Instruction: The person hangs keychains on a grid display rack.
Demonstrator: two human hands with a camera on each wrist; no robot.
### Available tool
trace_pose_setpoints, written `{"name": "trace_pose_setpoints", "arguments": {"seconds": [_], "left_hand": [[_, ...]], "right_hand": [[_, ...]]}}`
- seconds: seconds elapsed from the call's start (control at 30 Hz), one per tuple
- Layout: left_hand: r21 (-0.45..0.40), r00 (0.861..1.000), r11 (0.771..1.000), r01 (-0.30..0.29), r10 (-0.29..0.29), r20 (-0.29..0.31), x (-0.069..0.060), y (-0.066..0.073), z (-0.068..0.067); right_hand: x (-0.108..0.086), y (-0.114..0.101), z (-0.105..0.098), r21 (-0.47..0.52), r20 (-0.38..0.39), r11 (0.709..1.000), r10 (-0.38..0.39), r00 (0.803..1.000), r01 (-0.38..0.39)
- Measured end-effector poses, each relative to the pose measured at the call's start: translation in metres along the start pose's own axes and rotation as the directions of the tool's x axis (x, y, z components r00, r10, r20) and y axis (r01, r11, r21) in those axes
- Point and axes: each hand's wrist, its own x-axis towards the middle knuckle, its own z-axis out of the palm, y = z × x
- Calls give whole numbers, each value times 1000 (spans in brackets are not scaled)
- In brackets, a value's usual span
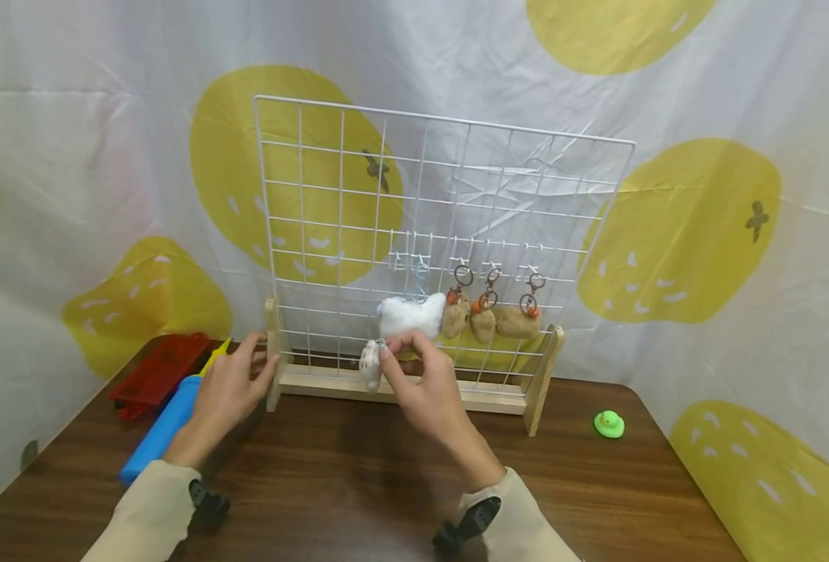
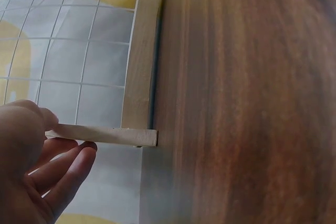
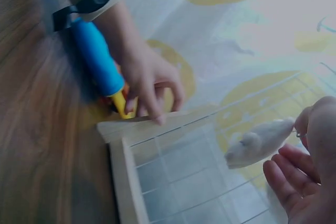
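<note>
My right hand (image 1: pixel 428 386) pinches a small white plush keychain (image 1: pixel 370 365) by its metal ring, in front of a white wire grid rack (image 1: pixel 361 228). The plush (image 3: pixel 257 144) hangs beside the fingertips in the right wrist view. At the rack's left end, my left hand (image 1: pixel 230 390) holds the upright wooden leg (image 2: pixel 105 134) between thumb and fingers. On the grid's hooks hang a larger white plush (image 1: pixel 410 318) with a light blue clasp and several brown plush keychains (image 1: pixel 483 325) with copper-coloured rings.
A red plastic tray (image 1: pixel 158 373) and a blue cylinder with a yellow tip (image 1: pixel 165 429) lie left of my left arm. A green rubber duck (image 1: pixel 609 424) sits on the brown table (image 1: pixel 358 499) at the right. Behind the rack hangs a lemon-patterned cloth (image 1: pixel 471 47).
</note>
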Motion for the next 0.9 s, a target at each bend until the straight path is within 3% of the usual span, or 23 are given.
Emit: {"name": "trace_pose_setpoints", "arguments": {"seconds": [0.17, 0.4, 0.73, 0.9], "left_hand": [[14, 1000, 1000, 0, -1, 16, 0, 0, 1], [11, 1000, 1000, -4, 4, 17, 0, -1, 1], [3, 1000, 1000, -19, 19, 1, 0, -2, 2], [-24, 1000, 999, -24, 24, 2, 0, -3, 2]], "right_hand": [[7, -10, -11, 48, 1, 998, 28, 1000, -28], [15, -15, -20, -20, -15, 997, 69, 998, -69], [20, -12, -25, -163, -25, 987, -7, 1000, 3], [23, -10, -25, -184, -30, 982, -36, 999, 30]]}}
